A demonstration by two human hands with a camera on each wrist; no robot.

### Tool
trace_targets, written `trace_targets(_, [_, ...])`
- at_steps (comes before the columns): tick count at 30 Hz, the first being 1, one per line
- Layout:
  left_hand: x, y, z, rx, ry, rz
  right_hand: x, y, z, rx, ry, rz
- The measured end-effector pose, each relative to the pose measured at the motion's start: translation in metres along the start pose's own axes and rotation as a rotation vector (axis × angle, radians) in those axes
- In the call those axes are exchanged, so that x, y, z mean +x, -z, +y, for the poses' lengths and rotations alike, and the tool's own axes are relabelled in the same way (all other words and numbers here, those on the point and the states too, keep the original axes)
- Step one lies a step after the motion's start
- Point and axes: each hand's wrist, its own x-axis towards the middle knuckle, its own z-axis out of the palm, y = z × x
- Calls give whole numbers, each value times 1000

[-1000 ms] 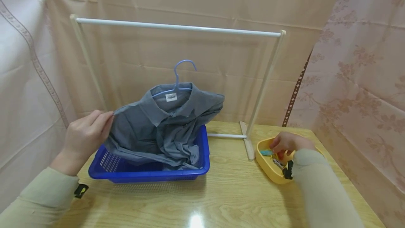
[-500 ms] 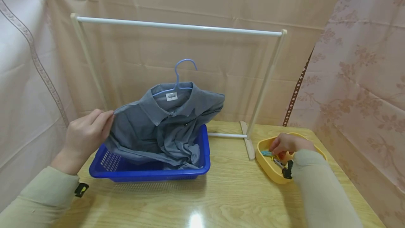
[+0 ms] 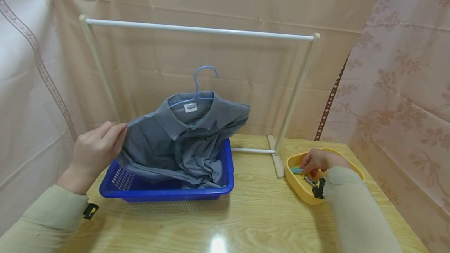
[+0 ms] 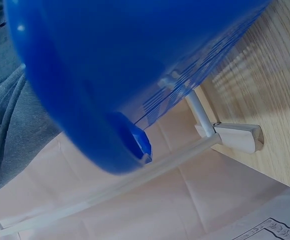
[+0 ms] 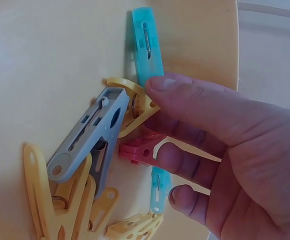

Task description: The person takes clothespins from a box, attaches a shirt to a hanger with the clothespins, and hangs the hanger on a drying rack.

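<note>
A grey-blue collared shirt (image 3: 151,139) on a blue hanger (image 3: 197,85) lies partly in a blue plastic basket (image 3: 168,195), its collar end upright. My left hand (image 3: 96,145) pinches the shirt's left shoulder edge in the head view; the left wrist view shows only a bit of fingertip by the cloth (image 4: 20,125). Over at the right, my right hand (image 3: 321,159) reaches into a yellow bin (image 3: 299,188). Thumb and finger pinch one end of a teal clothespin (image 5: 147,45) there. Grey (image 5: 87,135), red and yellow clothespins (image 5: 35,185) lie below it.
Behind the basket stands a rack with a white top bar (image 3: 200,30) and a wooden foot (image 3: 277,163) near the bin. The wood-grain table (image 3: 242,214) extends in front. Cloth curtains (image 3: 246,3) hang at the back and both sides.
</note>
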Motion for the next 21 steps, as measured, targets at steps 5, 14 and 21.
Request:
trace_targets(5, [0, -1, 1, -2, 2, 14, 0, 0, 2, 1, 12, 2])
trace_targets(14, [0, 0, 0, -3, -4, -2, -4, 1, 5, 30, 49, 15])
trace_targets(21, [-1, 1, -1, 1, -11, -31, -12, 3, 9, 40, 65, 32])
